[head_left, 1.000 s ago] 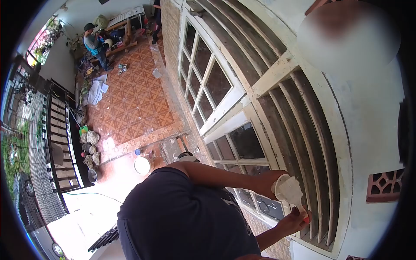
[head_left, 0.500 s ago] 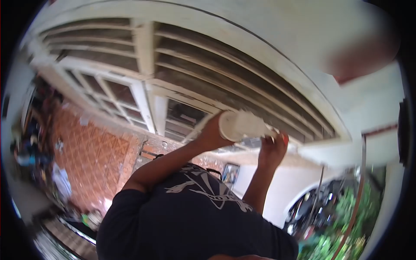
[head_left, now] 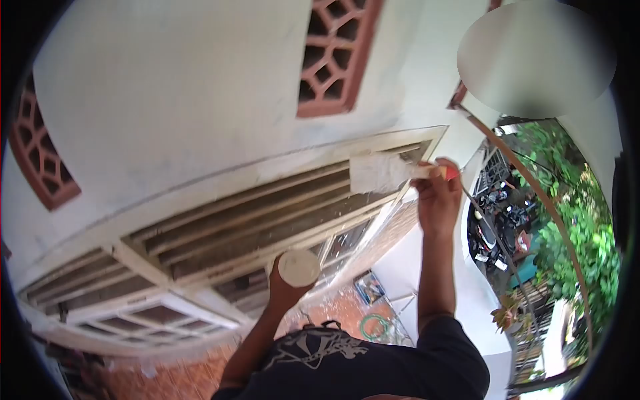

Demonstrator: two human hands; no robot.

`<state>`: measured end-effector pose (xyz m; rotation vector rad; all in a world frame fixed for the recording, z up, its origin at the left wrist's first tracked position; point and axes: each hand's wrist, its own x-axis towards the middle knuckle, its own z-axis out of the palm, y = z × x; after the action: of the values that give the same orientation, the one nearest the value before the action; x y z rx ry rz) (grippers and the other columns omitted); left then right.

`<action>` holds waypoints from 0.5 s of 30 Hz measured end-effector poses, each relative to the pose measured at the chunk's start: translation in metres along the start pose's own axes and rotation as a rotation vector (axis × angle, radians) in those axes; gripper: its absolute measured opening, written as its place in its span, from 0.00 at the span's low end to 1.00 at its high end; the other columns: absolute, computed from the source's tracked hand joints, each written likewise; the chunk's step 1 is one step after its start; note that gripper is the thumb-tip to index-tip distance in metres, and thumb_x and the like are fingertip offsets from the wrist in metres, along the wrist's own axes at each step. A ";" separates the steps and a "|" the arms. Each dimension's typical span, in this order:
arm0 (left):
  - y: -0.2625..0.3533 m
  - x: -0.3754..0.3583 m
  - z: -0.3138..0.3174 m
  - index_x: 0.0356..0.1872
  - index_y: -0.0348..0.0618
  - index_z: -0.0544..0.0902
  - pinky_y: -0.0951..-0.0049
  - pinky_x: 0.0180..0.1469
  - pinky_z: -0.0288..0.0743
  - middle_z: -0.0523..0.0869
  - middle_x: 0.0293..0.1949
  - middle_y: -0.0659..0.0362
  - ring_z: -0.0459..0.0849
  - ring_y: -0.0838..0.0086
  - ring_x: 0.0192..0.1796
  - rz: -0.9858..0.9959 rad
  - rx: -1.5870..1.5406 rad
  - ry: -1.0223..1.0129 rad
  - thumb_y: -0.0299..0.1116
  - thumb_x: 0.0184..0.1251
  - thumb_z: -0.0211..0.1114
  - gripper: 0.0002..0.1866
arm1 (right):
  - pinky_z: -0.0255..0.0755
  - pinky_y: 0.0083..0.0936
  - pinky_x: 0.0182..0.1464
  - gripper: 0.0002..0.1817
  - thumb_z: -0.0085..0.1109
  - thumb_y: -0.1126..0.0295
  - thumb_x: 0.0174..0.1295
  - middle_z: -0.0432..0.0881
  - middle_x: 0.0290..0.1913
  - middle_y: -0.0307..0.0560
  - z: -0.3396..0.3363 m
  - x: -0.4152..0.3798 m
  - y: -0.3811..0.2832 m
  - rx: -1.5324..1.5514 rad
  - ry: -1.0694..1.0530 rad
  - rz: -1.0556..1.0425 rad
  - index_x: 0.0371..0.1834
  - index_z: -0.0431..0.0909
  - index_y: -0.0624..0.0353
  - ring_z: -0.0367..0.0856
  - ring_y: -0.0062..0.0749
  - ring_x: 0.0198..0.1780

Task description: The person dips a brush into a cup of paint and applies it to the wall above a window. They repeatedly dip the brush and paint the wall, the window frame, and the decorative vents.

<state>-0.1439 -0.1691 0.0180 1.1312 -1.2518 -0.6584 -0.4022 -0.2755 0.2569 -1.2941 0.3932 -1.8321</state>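
Observation:
My left hand (head_left: 288, 293) is wrapped round a small round container (head_left: 299, 268) with a whitish top, held low in front of the louvred panel. Raised higher on the right, my right hand (head_left: 439, 200) grips the handle of a wide paintbrush (head_left: 381, 173). White paint coats its bristles, and a red handle end shows by my fingers. The brush head points left and overlaps the right end of the cream wooden louvres (head_left: 267, 212) in this view. A clear gap separates brush and container.
Above the louvres is a pale wall (head_left: 187, 87) with a brown-red lattice vent (head_left: 332, 60). A paned window (head_left: 157, 317) lies below left. Orange floor tiles (head_left: 193, 373) and a coiled green hose (head_left: 375, 327) are far below. Motorbikes (head_left: 497, 227) and foliage (head_left: 577, 233) show at right.
The paintbrush has moved from over the container up to the louvres' right end. My left hand with the container is now lower. The view has swung towards the upper wall.

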 end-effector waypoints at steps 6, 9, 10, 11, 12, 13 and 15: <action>0.009 -0.011 -0.001 0.57 0.39 0.71 0.64 0.59 0.75 0.82 0.51 0.52 0.81 0.64 0.55 -0.051 -0.054 -0.154 0.30 0.39 0.84 0.40 | 0.81 0.37 0.52 0.15 0.54 0.76 0.69 0.82 0.49 0.62 -0.010 0.153 -0.122 -0.238 -0.308 -0.353 0.58 0.70 0.65 0.84 0.43 0.50; 0.009 -0.018 -0.002 0.57 0.39 0.72 0.64 0.58 0.76 0.82 0.50 0.52 0.82 0.64 0.54 -0.088 -0.044 -0.188 0.31 0.38 0.85 0.41 | 0.81 0.36 0.57 0.15 0.53 0.78 0.70 0.82 0.49 0.61 0.007 0.225 -0.179 -0.329 -0.461 -0.486 0.59 0.70 0.67 0.83 0.42 0.51; 0.003 -0.022 -0.002 0.57 0.39 0.72 0.64 0.58 0.76 0.82 0.50 0.52 0.82 0.64 0.54 -0.071 -0.042 -0.184 0.31 0.38 0.85 0.41 | 0.80 0.35 0.57 0.15 0.53 0.78 0.70 0.82 0.49 0.59 0.016 0.244 -0.194 -0.362 -0.455 -0.545 0.58 0.71 0.67 0.83 0.41 0.52; -0.004 -0.026 -0.001 0.56 0.38 0.72 0.64 0.58 0.76 0.82 0.50 0.52 0.82 0.64 0.54 -0.090 -0.058 -0.183 0.31 0.38 0.85 0.41 | 0.80 0.35 0.58 0.15 0.52 0.79 0.70 0.82 0.50 0.58 0.024 0.263 -0.207 -0.392 -0.450 -0.604 0.58 0.72 0.68 0.83 0.40 0.52; -0.010 -0.028 0.000 0.56 0.38 0.72 0.64 0.58 0.76 0.83 0.50 0.52 0.82 0.64 0.53 -0.110 -0.074 -0.183 0.31 0.38 0.85 0.41 | 0.80 0.37 0.59 0.15 0.53 0.79 0.70 0.81 0.51 0.57 0.028 0.288 -0.223 -0.452 -0.428 -0.659 0.58 0.72 0.69 0.82 0.40 0.53; -0.010 -0.027 0.000 0.56 0.38 0.72 0.64 0.58 0.76 0.83 0.50 0.52 0.82 0.64 0.53 -0.095 -0.074 -0.177 0.31 0.38 0.85 0.41 | 0.80 0.38 0.60 0.15 0.53 0.80 0.69 0.81 0.52 0.56 0.040 0.294 -0.236 -0.512 -0.404 -0.714 0.58 0.73 0.69 0.82 0.39 0.53; -0.010 -0.029 -0.001 0.56 0.38 0.72 0.64 0.57 0.77 0.83 0.50 0.51 0.83 0.65 0.53 -0.130 -0.039 -0.181 0.32 0.38 0.85 0.41 | 0.83 0.25 0.42 0.12 0.63 0.68 0.67 0.86 0.37 0.43 0.070 0.303 -0.252 -0.555 -0.445 -0.956 0.49 0.79 0.62 0.84 0.24 0.36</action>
<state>-0.1480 -0.1468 -0.0026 1.1475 -1.3197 -0.8955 -0.4890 -0.3443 0.6410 -2.5255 0.0016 -2.1400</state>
